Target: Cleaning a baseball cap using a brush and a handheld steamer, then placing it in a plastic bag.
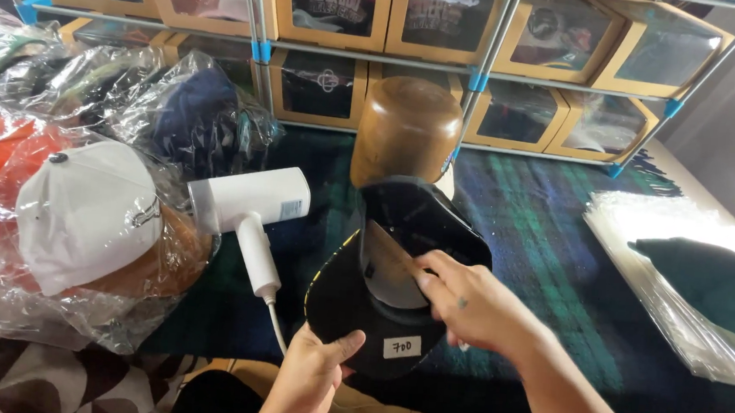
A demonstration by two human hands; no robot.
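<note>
A black cap [398, 261] is held upside down in front of me, its flat brim toward me with a small white sticker on the underside. My left hand [310, 377] grips the brim's near edge from below. My right hand [465, 302] reaches into the crown and pinches a light card insert there. Just behind the cap stands a brown wooden hat block [406, 129].
A white handheld steamer [249, 206] lies left of the cap, cord trailing toward me. Bagged caps in clear plastic pile up at left, a white one [87, 211] on top. A dark green cap [719, 287] lies on plastic bags at right. Shelves of boxed caps [339, 12] line the back.
</note>
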